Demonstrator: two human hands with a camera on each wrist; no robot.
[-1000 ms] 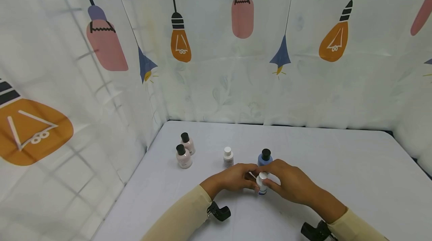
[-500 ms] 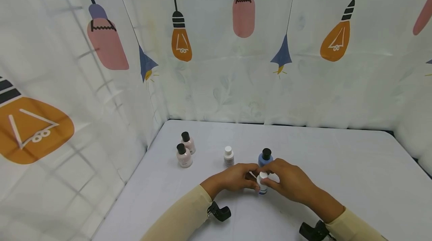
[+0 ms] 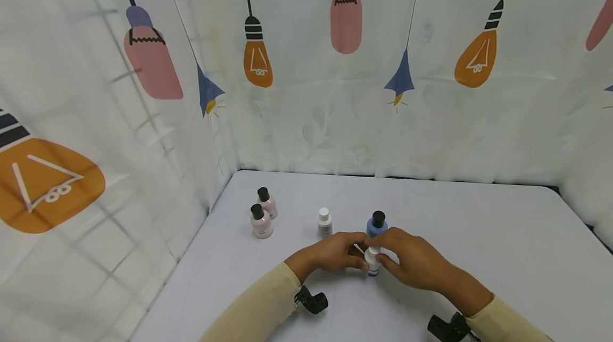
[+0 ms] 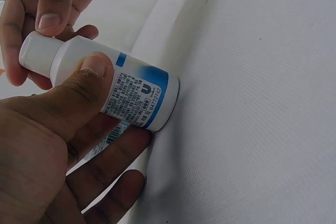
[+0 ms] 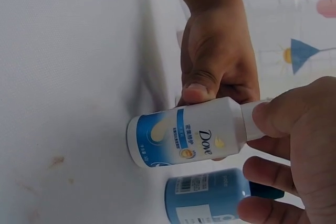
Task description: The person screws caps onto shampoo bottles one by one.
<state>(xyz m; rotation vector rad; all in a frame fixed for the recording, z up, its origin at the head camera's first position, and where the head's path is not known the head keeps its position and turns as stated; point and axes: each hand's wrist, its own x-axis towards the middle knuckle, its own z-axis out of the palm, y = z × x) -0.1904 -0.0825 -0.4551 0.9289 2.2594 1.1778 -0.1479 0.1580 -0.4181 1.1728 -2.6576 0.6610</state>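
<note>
A small white Dove bottle (image 5: 184,132) with blue bands and printed text stands upright on the table between my hands. My left hand (image 3: 335,251) grips its body, the thumb (image 4: 86,85) lying across the label side in the left wrist view. From the other side my right hand (image 3: 414,259) pinches the white cap (image 4: 39,53), thumb and fingers around it. Just behind the bottle stands a blue bottle (image 3: 375,228) with a black cap, partly covered by my right fingers in the head view. It sits close beside the Dove bottle in the right wrist view.
Left of the blue bottle stands another small white-capped bottle (image 3: 324,225). Two pale pink bottles with black caps, a nearer one (image 3: 262,226) and a farther one (image 3: 270,207), stand at the table's left. A lamp-print curtain (image 3: 297,129) borders the white table (image 3: 479,235).
My right fingers and thumb have shifted around the cap, which is now more covered in the head view. The left hand and the bottle stay in place.
</note>
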